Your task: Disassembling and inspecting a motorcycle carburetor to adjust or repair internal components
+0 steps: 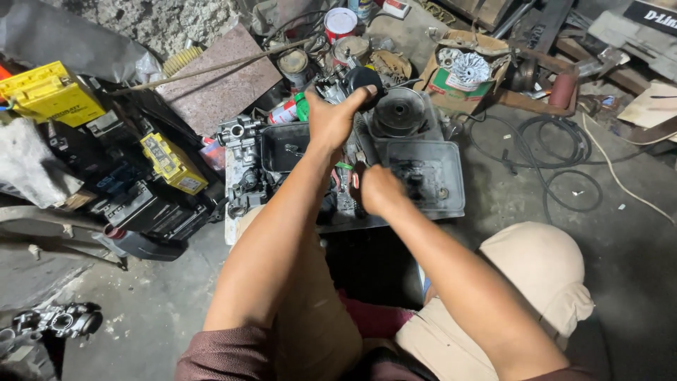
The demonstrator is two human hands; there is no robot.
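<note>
My left hand [333,118] reaches forward and grips a black rounded part [364,77] at the top of a greasy metal engine assembly [243,152] on the floor in front of me. My right hand [377,189] is closed low against the assembly, beside a red-handled tool whose shape is mostly hidden. A dark round pulley [399,113] stands just right of my left hand. A grey plastic tray [451,190] with small parts lies under and right of my right hand. A black tray [282,147] sits left of my forearm.
Yellow batteries [49,92], [173,164] and black boxes pile up at the left. Cans [340,22], a cardboard box with a finned metal part [467,70] and coiled black cables [557,152] lie behind and to the right. My knees [543,275] frame the concrete floor.
</note>
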